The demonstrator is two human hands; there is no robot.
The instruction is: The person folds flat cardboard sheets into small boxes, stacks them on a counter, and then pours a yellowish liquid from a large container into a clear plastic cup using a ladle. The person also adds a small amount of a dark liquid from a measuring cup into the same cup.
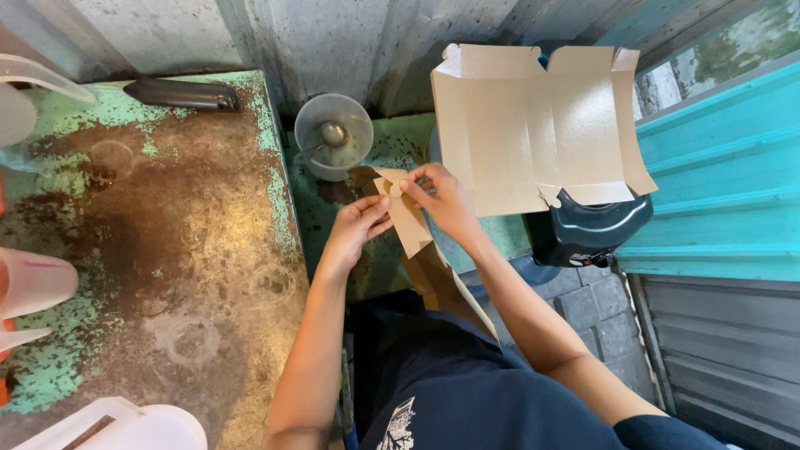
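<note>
From the head camera we looked down on our two bare hands meeting near the middle of the frame. Our left hand (357,227) had its fingers curled and pressed against the lower edge of a small folded cardboard piece (408,218), thumb on top, gripping it. Our right hand (442,198) pinched the same piece at its upper corner between thumb and forefinger. The piece sat between both hands, tilted, with its pointed end toward 5 o'clock.

At 1 o'clock from the hands lay a larger flat unfolded cardboard box blank (537,125), resting on a dark plastic container (587,232) at 3 o'clock. At 11 o'clock stood a grey plastic bowl (333,133) with a metal spoon (332,135) inside. To 9 o'clock stretched a worn green, rust-stained table (167,250), with a dark knife handle (183,94) near its far edge and translucent plastic jugs (33,283) along its left side.
</note>
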